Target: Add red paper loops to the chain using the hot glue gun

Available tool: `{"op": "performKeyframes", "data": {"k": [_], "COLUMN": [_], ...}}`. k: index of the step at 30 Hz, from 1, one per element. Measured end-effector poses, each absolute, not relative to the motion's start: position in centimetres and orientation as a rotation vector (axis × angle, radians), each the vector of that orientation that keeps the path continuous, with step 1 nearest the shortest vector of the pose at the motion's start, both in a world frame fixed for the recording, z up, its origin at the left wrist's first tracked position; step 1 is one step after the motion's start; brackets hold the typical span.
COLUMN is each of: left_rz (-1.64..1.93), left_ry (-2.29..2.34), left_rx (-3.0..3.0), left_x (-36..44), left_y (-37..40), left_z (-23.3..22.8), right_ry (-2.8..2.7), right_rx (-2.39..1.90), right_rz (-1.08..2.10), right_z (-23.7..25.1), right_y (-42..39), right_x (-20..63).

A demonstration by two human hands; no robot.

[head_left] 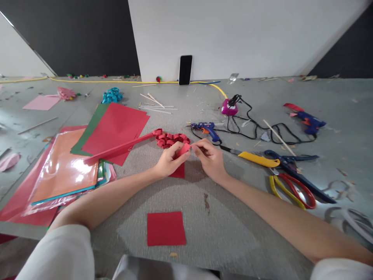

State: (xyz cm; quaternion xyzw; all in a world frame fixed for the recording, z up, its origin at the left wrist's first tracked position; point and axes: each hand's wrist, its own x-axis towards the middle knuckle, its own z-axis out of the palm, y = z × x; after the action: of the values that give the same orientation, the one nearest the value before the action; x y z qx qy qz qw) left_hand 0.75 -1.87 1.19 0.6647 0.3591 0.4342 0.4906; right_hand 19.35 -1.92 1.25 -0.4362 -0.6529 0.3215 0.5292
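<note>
**Two hands pinching a small red paper piece at the centre of a craft table**

A small red paper piece (183, 149) is being held just above the grey table (233, 225), near the middle of the view. The left hand (169, 159) is closing its fingers around it from the left, and the right hand (210, 157) is pinching its right tip between thumb and forefinger. The fold of the paper is hard to make out, since the fingers are covering most of it.

Just behind the hands, a chain of red paper loops (171, 139) is lying on the table, joined to a long red strip (119, 148) that is running left over red and green sheets (113, 130). A flat red scrap (178, 171) is partly hiding under the left hand. Nearer the viewer, a red paper square (166, 228) is lying alone.

To the right, a blue glue gun (207, 129), a yellow-handled knife (258, 158) and scissors (291, 182) are resting well apart from the hands. A phone (185, 70) is leaning upright against the white wall. Both white sleeves are being cut off by the lower edge.
</note>
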Motion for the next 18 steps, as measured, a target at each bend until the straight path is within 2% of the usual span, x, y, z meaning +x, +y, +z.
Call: {"op": "performKeyframes", "data": {"k": [18], "left_rz": [1.032], "left_ry": [0.915], "left_rx": [1.584], "left_x": [0.7], "left_y": [-1.85], "left_z": [1.1], "right_ry": [-1.396], "right_rx": [-1.129], "right_rz": [0.715], "right_z": [0.49], "right_y": [-1.19], "right_x": [19.76]}}
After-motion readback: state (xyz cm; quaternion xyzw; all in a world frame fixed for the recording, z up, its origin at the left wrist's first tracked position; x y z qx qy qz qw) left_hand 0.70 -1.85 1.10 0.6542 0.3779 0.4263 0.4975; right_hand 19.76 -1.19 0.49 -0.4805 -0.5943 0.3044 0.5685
